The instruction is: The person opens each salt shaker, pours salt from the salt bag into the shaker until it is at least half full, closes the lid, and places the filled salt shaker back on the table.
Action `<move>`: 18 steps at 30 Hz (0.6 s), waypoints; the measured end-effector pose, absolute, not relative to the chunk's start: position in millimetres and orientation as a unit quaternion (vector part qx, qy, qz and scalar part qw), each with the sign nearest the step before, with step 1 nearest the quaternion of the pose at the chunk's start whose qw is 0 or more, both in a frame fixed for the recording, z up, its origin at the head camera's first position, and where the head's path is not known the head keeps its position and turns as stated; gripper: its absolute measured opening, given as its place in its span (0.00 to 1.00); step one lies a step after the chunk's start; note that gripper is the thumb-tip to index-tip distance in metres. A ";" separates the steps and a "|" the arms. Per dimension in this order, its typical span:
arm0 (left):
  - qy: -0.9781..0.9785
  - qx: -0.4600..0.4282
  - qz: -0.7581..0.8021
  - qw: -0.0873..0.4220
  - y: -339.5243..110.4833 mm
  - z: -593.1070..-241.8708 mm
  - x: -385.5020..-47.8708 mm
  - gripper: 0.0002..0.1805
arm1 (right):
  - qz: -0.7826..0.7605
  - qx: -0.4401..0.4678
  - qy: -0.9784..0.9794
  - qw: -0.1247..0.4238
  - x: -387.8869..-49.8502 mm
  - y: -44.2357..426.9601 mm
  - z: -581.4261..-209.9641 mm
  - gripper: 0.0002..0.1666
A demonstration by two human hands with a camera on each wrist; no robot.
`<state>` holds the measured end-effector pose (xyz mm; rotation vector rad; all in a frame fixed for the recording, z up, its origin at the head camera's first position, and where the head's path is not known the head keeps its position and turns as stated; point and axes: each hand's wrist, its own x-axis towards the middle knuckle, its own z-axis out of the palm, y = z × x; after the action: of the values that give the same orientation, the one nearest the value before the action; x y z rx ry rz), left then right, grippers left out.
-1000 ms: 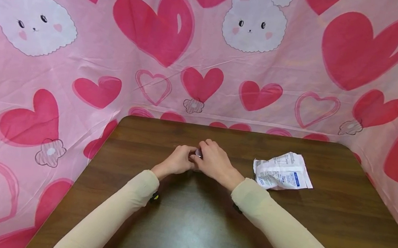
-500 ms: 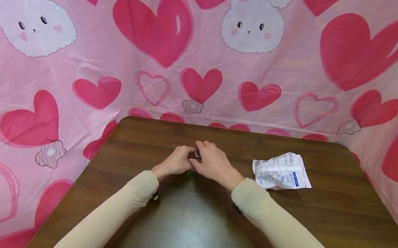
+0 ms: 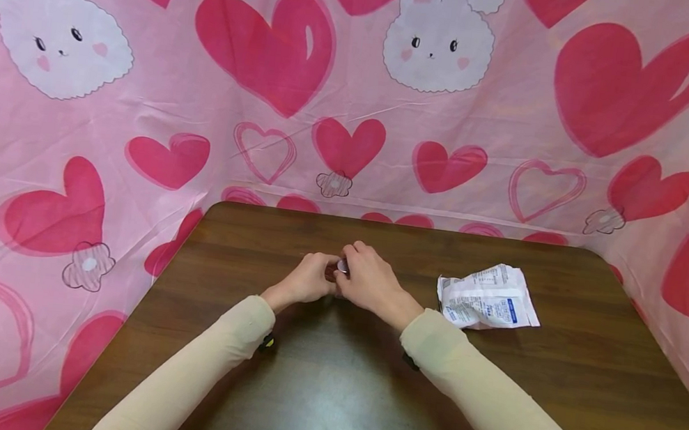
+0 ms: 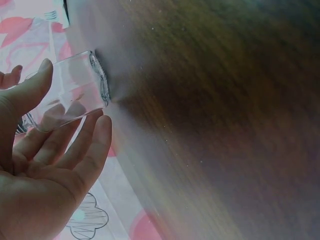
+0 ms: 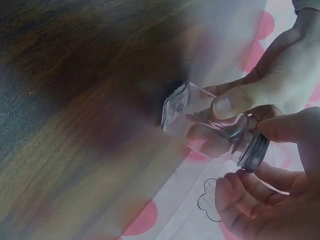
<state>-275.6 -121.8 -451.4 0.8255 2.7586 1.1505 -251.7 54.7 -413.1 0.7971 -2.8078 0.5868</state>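
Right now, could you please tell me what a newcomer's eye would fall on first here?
Probably the pink backdrop behind the table, with its big hearts and rabbits. Next might come the clear bottle, its body in the left hand, its cap in the right hand; then the white packet on the table, right of both.

1. In the right wrist view, the thumb of my left hand (image 3: 311,274) covers one part of the glass bottle (image 5: 227,131), and some fingers of this hand are seen only through the glass.
2. My right hand (image 3: 368,277) is cut there by the right and bottom edges; in the left wrist view only a few of its fingertips appear.
3. In that left view, the cap (image 5: 255,151) cannot be made out clearly.
4. In the head view, my two hands hide most of the bottle.
5. The print on the packet (image 3: 489,300) is too small to read.
6. Both my sleeves (image 3: 189,374) and the surface (image 3: 325,395) are cut by the bottom edge.
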 end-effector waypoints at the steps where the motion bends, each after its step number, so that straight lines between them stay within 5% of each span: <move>1: 0.889 0.266 0.371 0.022 -121.6 -451.6 -275.7 0.20 | 0.195 0.270 -0.939 0.083 -251.5 54.6 -412.8 0.14; 18: 0.890 0.261 0.375 0.017 -121.3 -452.0 -274.2 0.19 | 0.201 0.224 -0.950 0.080 -251.9 53.9 -413.8 0.25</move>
<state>-274.2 -121.3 -452.0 0.8112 2.7646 1.1640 -251.9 53.9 -413.8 0.6687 -2.8426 0.6009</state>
